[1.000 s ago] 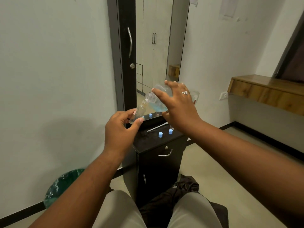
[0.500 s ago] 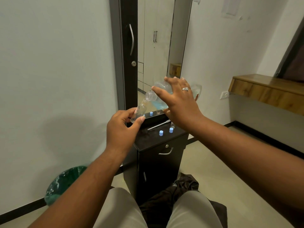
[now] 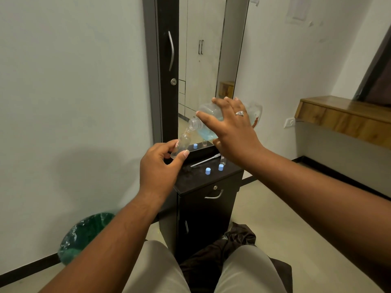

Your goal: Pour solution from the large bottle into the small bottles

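Note:
My right hand grips the large clear bottle, tipped on its side with its open neck pointing down-left. Blue solution pools in its lower side. My left hand pinches a small clear bottle, tilted with its mouth right under the large bottle's neck. Both are held above the black cabinet top. Another small open bottle stands on the cabinet, partly hidden by my right wrist. Two blue caps lie near it.
A white dropper stick lies on the cabinet top. A mirror stands behind, reflecting a cap and bottle. A green-lined bin sits on the floor at left. A wooden shelf juts from the right wall. My knees are below.
The large bottle's neck has come closer over the small bottle's mouth. Both hands have stayed almost in place, shifting slightly upward in the view.

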